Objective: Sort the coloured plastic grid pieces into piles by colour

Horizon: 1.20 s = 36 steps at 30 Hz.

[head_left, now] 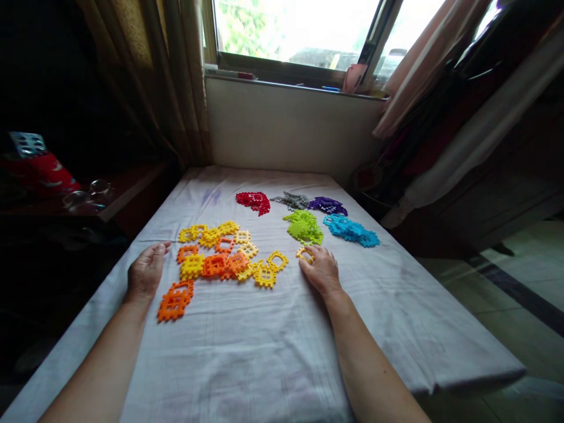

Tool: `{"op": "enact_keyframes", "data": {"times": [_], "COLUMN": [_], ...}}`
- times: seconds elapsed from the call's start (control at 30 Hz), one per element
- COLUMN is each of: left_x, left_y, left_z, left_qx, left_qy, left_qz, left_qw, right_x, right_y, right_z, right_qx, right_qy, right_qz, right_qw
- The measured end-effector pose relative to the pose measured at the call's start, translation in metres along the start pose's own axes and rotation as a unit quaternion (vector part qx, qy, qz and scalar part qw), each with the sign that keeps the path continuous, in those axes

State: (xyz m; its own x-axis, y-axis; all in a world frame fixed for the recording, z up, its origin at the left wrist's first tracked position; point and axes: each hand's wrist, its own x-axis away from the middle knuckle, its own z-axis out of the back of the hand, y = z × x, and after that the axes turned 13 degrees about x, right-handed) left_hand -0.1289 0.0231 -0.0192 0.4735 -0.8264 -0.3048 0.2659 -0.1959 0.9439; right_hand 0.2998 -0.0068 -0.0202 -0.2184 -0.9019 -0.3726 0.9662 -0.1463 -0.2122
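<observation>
My right hand (pixel 324 270) has its fingers and thumb on a yellow toothed plastic building piece (pixel 304 254), just in front of the lime-green pile (pixel 304 226). At the left, my left hand (pixel 146 273) rests on the cloth with fingers loosely closed and nothing visible in them. Beside it lie orange window-shaped pieces (pixel 173 304). Between the hands spread several yellow pieces (pixel 265 274) and orange-red pieces (pixel 214 266), some overlapping and some with open frames.
Further back on the cloth-covered table (pixel 247 358) sit a red pile (pixel 254 201), a grey pile (pixel 293 201), a purple pile (pixel 328 205) and a blue pile (pixel 351 230). A window (pixel 291 35) and curtain (pixel 150 76) stand behind. Glasses (pixel 88 197) lie on a side surface.
</observation>
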Motion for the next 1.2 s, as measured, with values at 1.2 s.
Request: {"op": "enact_keyframes", "data": {"times": [1.2], "left_x": [-0.002], "left_y": [-0.010], "left_z": [0.001], "left_qx": [-0.044], "left_qy": [-0.019], "left_qz": [0.004], "left_qw": [0.999], "right_x": [0.001], "right_y": [0.015], "right_z": [0.001], "right_qx": [-0.030], "right_qy": [-0.016], "right_qz": [-0.022], "right_qw": [0.999]}}
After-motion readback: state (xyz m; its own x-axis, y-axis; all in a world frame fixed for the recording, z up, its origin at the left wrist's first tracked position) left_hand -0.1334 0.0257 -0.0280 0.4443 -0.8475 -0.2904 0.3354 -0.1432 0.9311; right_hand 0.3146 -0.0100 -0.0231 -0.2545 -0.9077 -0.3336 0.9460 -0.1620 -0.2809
